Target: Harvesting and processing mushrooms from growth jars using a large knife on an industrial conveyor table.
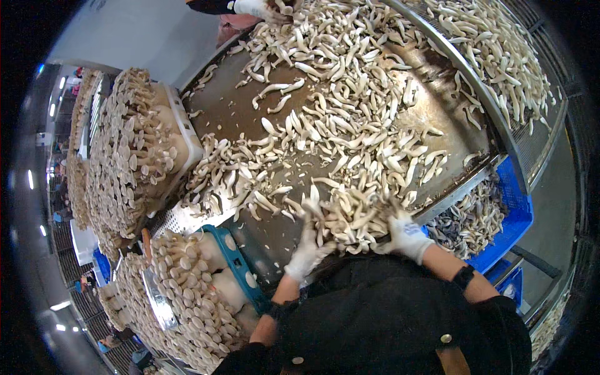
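A heap of loose pale mushrooms [355, 219] lies between my two hands at the near edge of the metal table [231, 94]. My left hand [306, 253], in a white glove, touches the heap's left side with its fingers apart and slightly blurred. On the right side, my right hand [405, 236], also gloved in white, rests against the same mushrooms with spread fingers. Some fingertips are hidden among the stems. More loose mushrooms [337, 119] spread across the table beyond my hands.
Clustered mushrooms [187, 294] with a teal crate [234, 262] stand at my left, and a white crate [187, 125] of clusters stands behind. A blue crate [519, 212] of darker pieces sits at right. Another person's gloved hand [256, 7] works at the far edge.
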A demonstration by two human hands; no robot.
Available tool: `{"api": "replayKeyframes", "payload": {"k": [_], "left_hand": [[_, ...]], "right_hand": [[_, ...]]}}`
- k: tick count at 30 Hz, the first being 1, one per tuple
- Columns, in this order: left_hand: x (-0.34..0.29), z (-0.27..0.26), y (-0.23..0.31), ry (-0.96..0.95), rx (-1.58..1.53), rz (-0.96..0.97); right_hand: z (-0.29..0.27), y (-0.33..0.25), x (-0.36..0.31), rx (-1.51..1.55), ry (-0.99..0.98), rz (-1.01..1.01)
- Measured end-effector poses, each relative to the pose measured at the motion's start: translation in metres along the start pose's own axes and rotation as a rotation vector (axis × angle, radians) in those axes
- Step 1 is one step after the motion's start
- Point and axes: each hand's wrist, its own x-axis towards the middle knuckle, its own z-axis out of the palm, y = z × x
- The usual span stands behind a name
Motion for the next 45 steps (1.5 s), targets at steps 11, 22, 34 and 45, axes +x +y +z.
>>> {"api": "replayKeyframes", "payload": {"k": [11,22,34,45], "left_hand": [[0.012,0.063,0.055,-0.06,-0.367,-0.166],[0.199,0.136,0.282,-0.424,0.831,0.796],[0.281,0.168,0.384,-0.325,0.798,0.406],[0.049,-0.022,0.115,-0.334,0.826,-0.445]], "right_hand": [[0.016,-0.022,0.017,0.205,0.249,-0.501],[-0.176,0.046,0.01,0.784,0.656,-0.433],[-0.356,0.225,-0.102,1.118,1.493,-0.268],[-0.172,0.142,0.057,0.121,0.574,0.291]]}}
